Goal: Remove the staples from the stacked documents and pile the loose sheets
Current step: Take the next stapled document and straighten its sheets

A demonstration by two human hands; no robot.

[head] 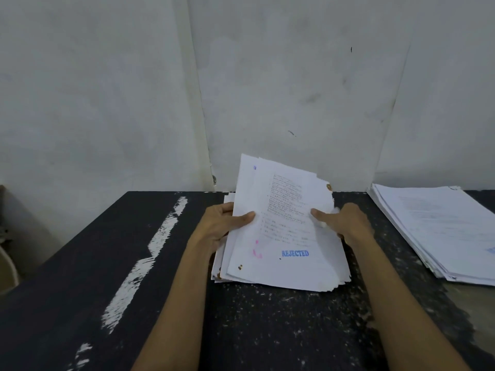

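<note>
At the centre of the dark table [80,263], a stack of papers [289,266] rested on its near edge, its far end raised toward the wall [107,89]. The left hand [222,226] grasped the stack's left edge, thumb on the top sheet and fingers beneath. The right hand [345,223] grasped the right edge, thumb on top, so the papers sat between both hands. A blue "REJECTED" stamp [295,253] marked the top sheet. A second pile of sheets [439,226] lay flat, well apart at the right.
</note>
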